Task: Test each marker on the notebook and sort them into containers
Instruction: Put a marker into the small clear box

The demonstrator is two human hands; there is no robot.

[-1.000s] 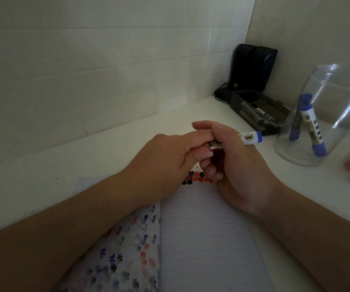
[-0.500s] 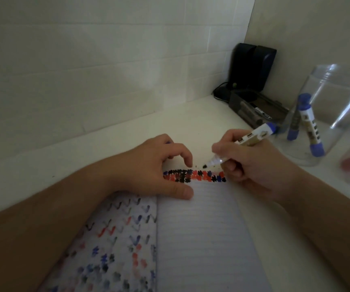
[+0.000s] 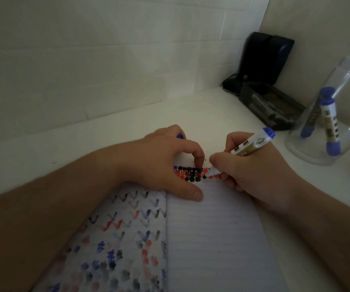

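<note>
Near the top edge of the notebook (image 3: 209,234), right hand (image 3: 254,165) wrapped in a writing grip around a marker (image 3: 252,143) with a blue end, tip down on the lined right page among rows of black, red and blue test marks (image 3: 191,173). Left hand (image 3: 165,163) pressed on the page just beside it, thumb flat on the paper, forefinger curled onto the marks, and a bit of blue (probably the pulled cap (image 3: 180,135), though mostly hidden) tucked in the curled fingers.

Judged as mid-test on this marker, with sorting yet to follow. Already done, by the look of things: left page crowded with scribbles in three colours, several rows begun on the right page, and two blue-capped markers (image 3: 325,123) standing inside a clear container (image 3: 347,98) well off to the right on the white table (image 3: 127,131). Farther right, at the frame edge, a reddish blur, possibly a second container holding something red; too cut off to say. Behind, a dark tray (image 3: 271,108) with what may be more markers waiting, too dim to count. Left to do: finish the stroke, recap, drop into the matching container, then on to whatever remains.
</note>
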